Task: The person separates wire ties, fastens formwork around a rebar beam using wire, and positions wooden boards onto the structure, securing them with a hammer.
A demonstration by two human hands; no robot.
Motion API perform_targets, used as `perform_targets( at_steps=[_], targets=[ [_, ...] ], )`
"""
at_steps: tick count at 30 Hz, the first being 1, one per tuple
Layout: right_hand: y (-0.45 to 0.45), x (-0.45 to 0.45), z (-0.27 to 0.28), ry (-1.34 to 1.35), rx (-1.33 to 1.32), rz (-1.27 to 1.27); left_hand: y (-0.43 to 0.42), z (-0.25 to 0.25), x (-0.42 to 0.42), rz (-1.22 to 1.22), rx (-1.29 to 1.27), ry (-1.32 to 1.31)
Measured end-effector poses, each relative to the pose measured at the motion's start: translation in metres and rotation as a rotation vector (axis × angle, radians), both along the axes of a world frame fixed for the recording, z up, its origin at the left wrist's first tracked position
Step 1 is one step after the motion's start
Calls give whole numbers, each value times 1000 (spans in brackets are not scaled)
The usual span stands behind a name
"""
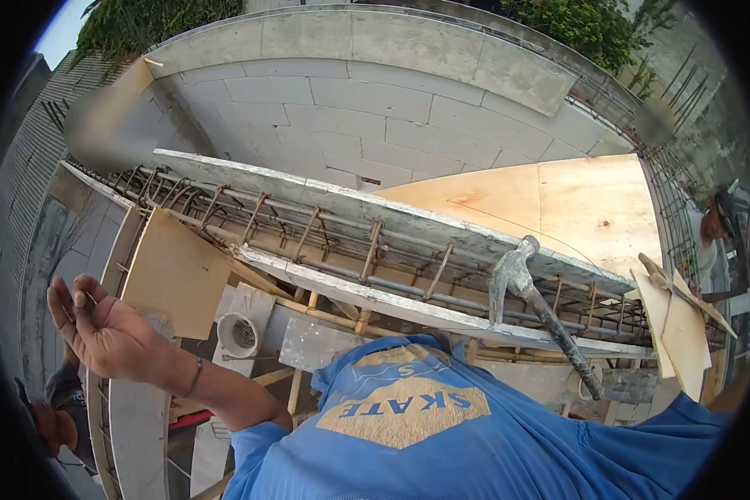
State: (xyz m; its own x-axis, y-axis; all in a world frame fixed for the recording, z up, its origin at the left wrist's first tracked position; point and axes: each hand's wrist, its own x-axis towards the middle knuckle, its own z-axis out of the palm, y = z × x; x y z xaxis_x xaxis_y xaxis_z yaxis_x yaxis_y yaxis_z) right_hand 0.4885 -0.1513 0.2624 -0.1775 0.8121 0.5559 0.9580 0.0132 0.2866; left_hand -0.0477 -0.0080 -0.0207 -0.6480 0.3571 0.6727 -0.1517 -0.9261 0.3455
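Note:
My left hand [112, 329] is raised at the left, palm up, with its fingers curled together in a pinch. Whatever may be between the fingertips is too small to make out. My right hand is out of view; only the blue sleeve shows on that side. A claw hammer [550, 321] with a worn dark handle rests across the near board [375, 296] of a long formwork trough, its head on the trough side. Inside the trough runs a cage of rebar [308, 233] with tied stirrups. Nearest to my left hand stands a plywood piece [175, 275].
Beyond the trough are a plywood sheet [550, 204] and a block wall [350, 100]. Loose wood offcuts [679, 325] lie at the trough's right end. Below sits a bucket [238, 335] on planks. One person [54, 425] is at lower left, another [717, 221] at far right.

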Motion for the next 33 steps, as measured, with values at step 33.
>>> perform_targets(
  at_steps=[33],
  targets=[
    [-245, 33, -111, 685, 158, -522, -4, 94, 579, -751, 718, 1036]
  ],
)
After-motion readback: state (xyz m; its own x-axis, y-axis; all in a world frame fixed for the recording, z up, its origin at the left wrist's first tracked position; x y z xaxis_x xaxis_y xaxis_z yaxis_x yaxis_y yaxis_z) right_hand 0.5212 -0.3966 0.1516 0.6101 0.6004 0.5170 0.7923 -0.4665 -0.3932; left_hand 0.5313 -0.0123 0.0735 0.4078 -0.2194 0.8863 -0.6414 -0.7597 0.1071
